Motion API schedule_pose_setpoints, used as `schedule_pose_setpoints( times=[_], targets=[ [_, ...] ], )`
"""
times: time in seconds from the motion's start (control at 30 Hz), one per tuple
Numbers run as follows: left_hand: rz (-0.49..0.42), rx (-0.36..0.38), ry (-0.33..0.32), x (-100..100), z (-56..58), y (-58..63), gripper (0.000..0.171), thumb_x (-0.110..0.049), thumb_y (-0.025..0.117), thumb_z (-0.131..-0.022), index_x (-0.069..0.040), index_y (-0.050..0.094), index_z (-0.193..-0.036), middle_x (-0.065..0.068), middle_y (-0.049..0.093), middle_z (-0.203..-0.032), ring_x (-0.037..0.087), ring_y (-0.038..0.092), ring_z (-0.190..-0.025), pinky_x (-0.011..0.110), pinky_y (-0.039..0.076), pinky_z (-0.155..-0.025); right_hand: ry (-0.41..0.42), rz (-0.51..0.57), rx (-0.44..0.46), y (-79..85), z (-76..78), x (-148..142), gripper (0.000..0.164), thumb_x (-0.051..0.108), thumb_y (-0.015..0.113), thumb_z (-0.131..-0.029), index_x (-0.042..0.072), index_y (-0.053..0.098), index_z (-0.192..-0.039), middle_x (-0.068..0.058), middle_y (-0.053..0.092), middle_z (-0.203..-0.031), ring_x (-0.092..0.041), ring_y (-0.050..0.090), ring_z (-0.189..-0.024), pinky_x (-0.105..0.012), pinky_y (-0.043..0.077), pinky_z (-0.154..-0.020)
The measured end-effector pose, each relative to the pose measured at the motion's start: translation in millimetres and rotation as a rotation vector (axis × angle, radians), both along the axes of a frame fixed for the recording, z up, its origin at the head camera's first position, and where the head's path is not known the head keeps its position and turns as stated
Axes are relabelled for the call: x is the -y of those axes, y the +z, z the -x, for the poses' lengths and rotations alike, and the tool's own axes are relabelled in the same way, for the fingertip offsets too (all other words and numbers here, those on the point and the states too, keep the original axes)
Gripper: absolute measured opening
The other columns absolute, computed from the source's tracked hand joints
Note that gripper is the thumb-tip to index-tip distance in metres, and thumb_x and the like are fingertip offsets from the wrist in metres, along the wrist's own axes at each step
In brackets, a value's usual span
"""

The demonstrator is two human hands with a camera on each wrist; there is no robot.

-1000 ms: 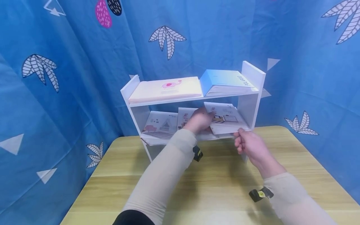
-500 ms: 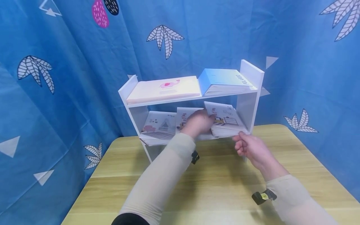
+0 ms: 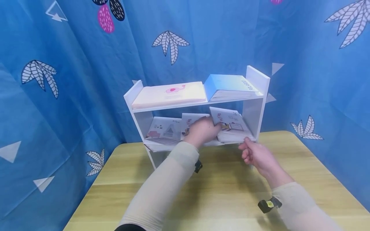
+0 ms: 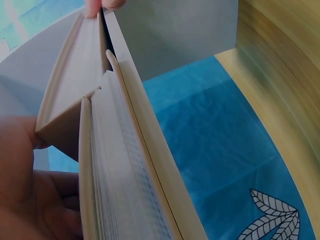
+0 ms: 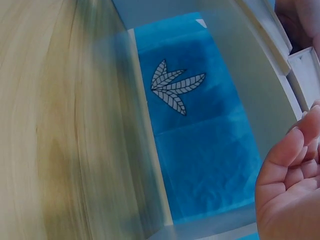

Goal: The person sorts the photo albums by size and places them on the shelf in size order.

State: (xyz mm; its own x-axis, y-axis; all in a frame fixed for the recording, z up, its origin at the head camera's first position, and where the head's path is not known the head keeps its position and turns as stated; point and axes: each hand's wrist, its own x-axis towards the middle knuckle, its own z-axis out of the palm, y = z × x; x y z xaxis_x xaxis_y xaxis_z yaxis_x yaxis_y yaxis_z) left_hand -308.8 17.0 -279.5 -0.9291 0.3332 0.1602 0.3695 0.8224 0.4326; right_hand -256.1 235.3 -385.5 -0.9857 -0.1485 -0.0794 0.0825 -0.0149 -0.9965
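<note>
On the lower board of a white two-tier shelf (image 3: 261,118), a white picture book (image 3: 235,128) with a drawn room on its cover lies tilted at the right end. My left hand (image 3: 206,130) reaches in and grips its left edge; in the left wrist view the thumb is at the book's corner (image 4: 57,122). My right hand (image 3: 258,155) has thumb and forefinger at the front right corner of this book, its other fingers curled. Beside it, partly hidden by the left hand, is a second picture book (image 3: 187,120). A third picture book (image 3: 167,128) lies at the left end.
The upper board bears a pink elephant-cover book (image 3: 173,94) and a thick blue binder (image 3: 231,85). White side panels bound the shelf, which stands on a wooden table (image 3: 219,199). A blue curtain (image 3: 202,41) hangs close behind and at both sides.
The right-hand picture book has settled slightly, its front edge shifting a little in toward the shelf. Both hands keep nearly the same places; the head view has tilted slightly.
</note>
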Motion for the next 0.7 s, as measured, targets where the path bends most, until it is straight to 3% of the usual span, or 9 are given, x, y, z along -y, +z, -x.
schedule_pose_setpoints(
  times=[0.17, 0.33, 0.43, 0.57, 0.7],
  targets=[
    [0.049, -0.033, -0.001, -0.4, -8.6, -2.3, 0.04, -0.046, 0.052, -0.103, -0.021, 0.063, -0.131, -0.007, 0.07, -0.098, 0.011, 0.06, -0.066, 0.032, 0.048, -0.059, 0.006, -0.03, -0.014, -3.9, 0.6, -1.8, 0.056, 0.047, 0.038, -0.109, -0.007, 0.053, -0.117, -0.003, 0.059, -0.077, -0.012, 0.056, -0.065, -0.028, 0.052, -0.063],
    [0.171, -0.085, -0.015, 1.9, -24.6, -3.0, 0.044, -0.052, 0.055, -0.1, -0.017, 0.064, -0.126, -0.005, 0.066, -0.089, 0.012, 0.06, -0.071, 0.033, 0.051, -0.065, 0.033, -0.18, -0.071, -7.1, -6.5, 1.4, 0.053, 0.039, 0.039, -0.11, -0.008, 0.058, -0.122, -0.012, 0.065, -0.086, -0.021, 0.063, -0.073, -0.034, 0.055, -0.067],
    [0.231, -0.147, -0.037, 6.0, -38.6, -3.5, 0.045, -0.049, 0.057, -0.1, -0.015, 0.063, -0.129, -0.002, 0.067, -0.105, 0.015, 0.063, -0.09, 0.036, 0.054, -0.082, 0.068, -0.297, -0.122, -6.9, -11.7, 4.1, 0.048, 0.035, 0.041, -0.11, -0.006, 0.062, -0.122, -0.013, 0.067, -0.092, -0.026, 0.065, -0.079, -0.038, 0.056, -0.071],
    [0.251, -0.236, -0.088, 17.2, -57.9, -7.0, 0.055, -0.047, 0.058, -0.1, -0.013, 0.056, -0.142, 0.005, 0.061, -0.135, 0.023, 0.056, -0.122, 0.042, 0.046, -0.104, 0.077, -0.505, -0.272, -3.8, -20.0, 3.1, 0.043, 0.036, 0.043, -0.109, 0.001, 0.066, -0.121, -0.011, 0.07, -0.099, -0.025, 0.067, -0.086, -0.043, 0.056, -0.078],
    [0.236, -0.321, -0.171, 36.9, -76.5, -16.9, 0.062, -0.046, 0.06, -0.1, -0.011, 0.048, -0.149, 0.008, 0.051, -0.149, 0.025, 0.047, -0.135, 0.042, 0.036, -0.113, 0.041, -0.707, -0.447, -2.2, -31.9, -1.8, 0.038, 0.036, 0.049, -0.108, 0.007, 0.067, -0.124, -0.01, 0.071, -0.113, -0.027, 0.069, -0.096, -0.051, 0.055, -0.085]
  ],
)
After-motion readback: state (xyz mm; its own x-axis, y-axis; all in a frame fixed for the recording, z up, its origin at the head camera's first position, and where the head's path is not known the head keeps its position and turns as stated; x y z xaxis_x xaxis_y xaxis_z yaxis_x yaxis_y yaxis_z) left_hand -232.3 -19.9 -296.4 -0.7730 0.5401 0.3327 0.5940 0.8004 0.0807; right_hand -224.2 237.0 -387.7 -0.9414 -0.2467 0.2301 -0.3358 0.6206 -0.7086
